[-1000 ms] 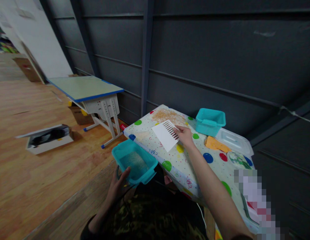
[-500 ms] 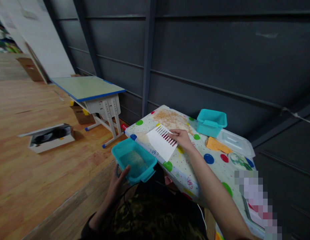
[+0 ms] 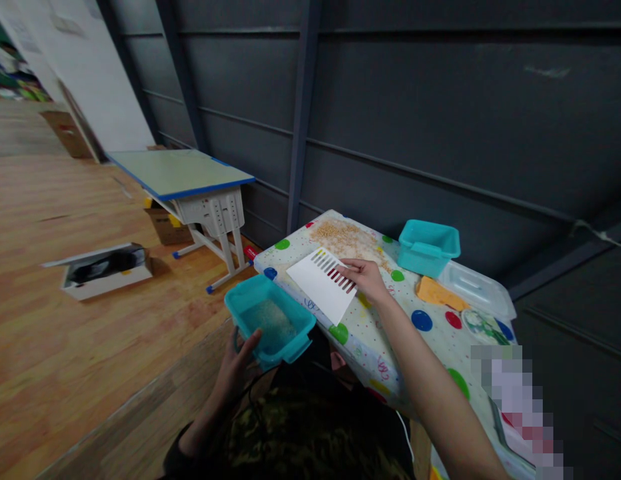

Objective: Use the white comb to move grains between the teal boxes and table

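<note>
My left hand [image 3: 243, 353] grips the near side of a teal plastic container [image 3: 303, 327], thumb over its rim. Pale, rice-like grains [image 3: 273, 317] cover part of the container's bottom. It is held just off the table's left front edge, slightly below the tabletop. My right hand [image 3: 363, 277] pinches the right side of a white card [image 3: 323, 293] marked with a row of dark and coloured strips. The card lies low over the tablecloth, its left corner close to the table edge. Behind it, yellowish kernels [image 3: 337, 233] are spread over the cloth.
A second teal container [image 3: 429, 248] stands at the table's back, beside a clear lid [image 3: 483, 290] and an orange cloth [image 3: 440, 293]. A phone-like object at the right is partly blurred out. A desk [image 3: 180, 173] and an open white box [image 3: 110, 270] stand to the left.
The card has slid slightly left toward the table edge and now covers a pale patch of grains that showed beside it. My left hand keeps the container in nearly the same place.
</note>
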A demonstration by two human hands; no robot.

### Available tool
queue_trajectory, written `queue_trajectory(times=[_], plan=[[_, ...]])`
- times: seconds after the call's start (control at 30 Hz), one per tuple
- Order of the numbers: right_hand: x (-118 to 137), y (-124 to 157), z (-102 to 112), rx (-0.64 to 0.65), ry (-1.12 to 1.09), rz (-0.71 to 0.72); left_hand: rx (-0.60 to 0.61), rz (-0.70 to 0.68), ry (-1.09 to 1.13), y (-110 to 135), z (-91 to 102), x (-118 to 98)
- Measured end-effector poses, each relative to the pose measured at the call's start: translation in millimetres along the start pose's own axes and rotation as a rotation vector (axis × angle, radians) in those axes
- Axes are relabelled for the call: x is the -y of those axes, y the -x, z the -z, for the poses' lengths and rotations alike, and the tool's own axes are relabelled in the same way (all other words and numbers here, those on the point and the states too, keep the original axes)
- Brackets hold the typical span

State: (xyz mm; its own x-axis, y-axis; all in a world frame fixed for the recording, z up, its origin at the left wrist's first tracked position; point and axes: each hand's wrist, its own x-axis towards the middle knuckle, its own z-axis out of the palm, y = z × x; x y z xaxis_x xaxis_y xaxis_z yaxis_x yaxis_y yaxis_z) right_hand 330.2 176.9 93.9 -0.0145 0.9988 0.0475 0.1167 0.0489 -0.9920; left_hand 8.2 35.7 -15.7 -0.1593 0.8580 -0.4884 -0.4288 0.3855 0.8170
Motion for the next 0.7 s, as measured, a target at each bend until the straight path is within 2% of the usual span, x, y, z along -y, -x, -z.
queue_trajectory(times=[0.13, 0.23, 0.43, 0.7], plan=[[-12, -19, 4, -0.192, 0.060, 0.011, 0.008, 0.029, 0.018, 2, -2.3, -5], [-16, -35, 0, -0.242, 0.164, 0.008, -0.024, -0.016, -0.009, 7, -4.9, -10], [-12, -48, -12, -0.124, 0.202, -0.022, -0.029, -0.020, -0.073, 9, -3.4, -14], [-3, -25, -20, 0.060, 0.119, 0.006, -0.005, -0.035, -0.041, 9, -3.6, -16]])
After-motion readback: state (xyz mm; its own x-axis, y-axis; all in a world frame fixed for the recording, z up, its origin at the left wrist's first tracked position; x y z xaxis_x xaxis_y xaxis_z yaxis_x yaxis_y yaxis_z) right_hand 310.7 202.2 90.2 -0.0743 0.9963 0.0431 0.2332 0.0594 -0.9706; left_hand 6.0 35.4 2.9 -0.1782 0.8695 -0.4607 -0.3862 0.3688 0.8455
